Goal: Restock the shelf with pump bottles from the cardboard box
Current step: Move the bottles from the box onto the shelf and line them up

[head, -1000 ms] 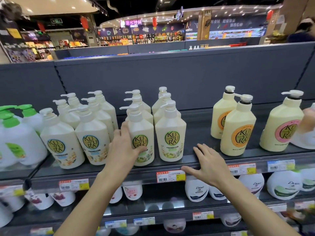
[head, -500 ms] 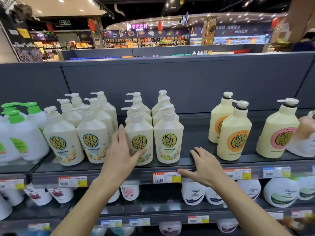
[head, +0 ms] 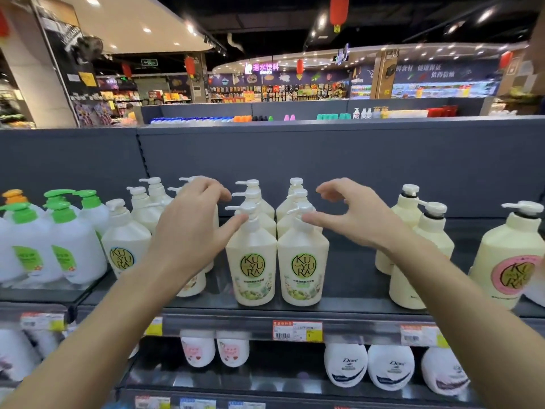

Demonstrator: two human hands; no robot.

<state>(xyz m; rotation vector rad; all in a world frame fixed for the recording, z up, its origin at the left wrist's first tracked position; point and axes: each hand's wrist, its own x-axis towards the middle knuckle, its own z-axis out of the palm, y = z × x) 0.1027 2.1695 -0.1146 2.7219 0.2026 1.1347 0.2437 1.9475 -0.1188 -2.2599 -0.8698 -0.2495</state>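
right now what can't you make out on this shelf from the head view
- Cardboard box: not in the head view at all.
- Bottle behind the left hand: its label is covered by the hand and forearm.
- Pink-label Kuyura bottle: partly cut off near the right edge.
- Price tags: print too small and blurred to read.
- Right hand: thumb near the front green-label bottle's pump; contact unclear.

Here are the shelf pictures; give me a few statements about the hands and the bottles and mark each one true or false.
1. Both the left hand and the right hand are raised at the pump heads. True.
2. The right hand grips a bottle off the shelf. False: it is open and lifts nothing.
3. The two front green-label bottles stand upright side by side. True.
4. The cardboard box sits on the shelf. False: no box is in view.
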